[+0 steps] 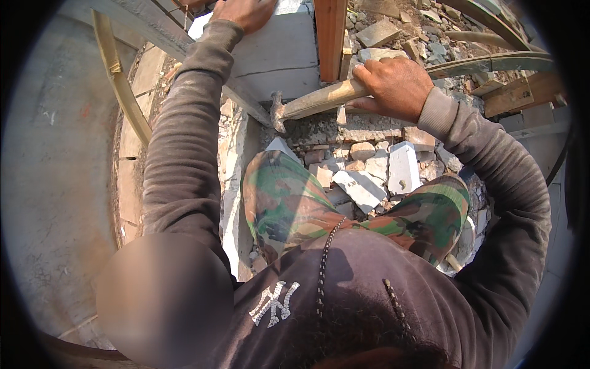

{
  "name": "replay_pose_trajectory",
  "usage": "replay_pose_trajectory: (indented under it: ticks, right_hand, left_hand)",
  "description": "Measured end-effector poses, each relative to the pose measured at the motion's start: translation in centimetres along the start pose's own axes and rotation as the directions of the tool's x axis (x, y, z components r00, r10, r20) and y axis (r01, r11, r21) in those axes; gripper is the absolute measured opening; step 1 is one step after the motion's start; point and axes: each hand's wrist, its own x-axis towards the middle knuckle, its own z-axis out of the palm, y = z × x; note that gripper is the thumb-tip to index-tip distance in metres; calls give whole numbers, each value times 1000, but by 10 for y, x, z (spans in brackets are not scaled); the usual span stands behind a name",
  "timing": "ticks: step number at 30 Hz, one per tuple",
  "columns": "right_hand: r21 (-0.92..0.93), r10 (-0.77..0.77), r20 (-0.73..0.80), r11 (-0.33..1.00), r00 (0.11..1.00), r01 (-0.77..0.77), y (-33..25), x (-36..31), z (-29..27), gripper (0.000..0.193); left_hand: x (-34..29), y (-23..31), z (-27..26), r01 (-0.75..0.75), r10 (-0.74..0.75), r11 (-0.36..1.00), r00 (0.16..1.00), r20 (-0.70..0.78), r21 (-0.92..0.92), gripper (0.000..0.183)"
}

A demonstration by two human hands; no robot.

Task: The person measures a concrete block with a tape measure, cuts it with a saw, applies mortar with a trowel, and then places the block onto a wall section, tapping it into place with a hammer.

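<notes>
My right hand is wrapped round the wooden handle of a claw hammer. The hammer lies nearly level, its metal head pointing left, close to the lower end of a slanting grey post. At the upper edge my left hand is against the top of a pale grey block wall. Its fingers are mostly cut off by the picture's edge, so their hold cannot be made out. An upright reddish-brown timber stands just right of the wall.
Broken bricks and white block pieces cover the ground between my knees. More rubble lies beyond the timber. Curved wooden strips and a board are at the right. A bent wooden strip leans at the left, over a grey slab.
</notes>
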Motion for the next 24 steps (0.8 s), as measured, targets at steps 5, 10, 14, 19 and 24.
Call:
replay_pose_trajectory:
  ticks: [5,10,14,19,24]
  right_hand:
    - [-93,3,125,996,992,9,30,26,-6,53]
    - [-223,50,189,975,981,-7,48,29,5,49]
    - [-262,76,149,964,986,-35,50,28,6,48]
    - [-195,111,144,977,983,-82,43,30,0,47]
    - [-166,141,76,978,987,-127,32,24,0,48]
  left_hand:
    - [-10,8,-6,83,-88,988,995,-37,-128,50]
    - [-12,14,-14,126,-136,970,990,-32,-210,52]
    - [-16,18,-22,139,-137,975,990,19,-172,52]
    - [-21,21,-27,122,-132,976,990,-42,-179,52]
    - [-16,17,-28,157,-148,981,985,84,-115,52]
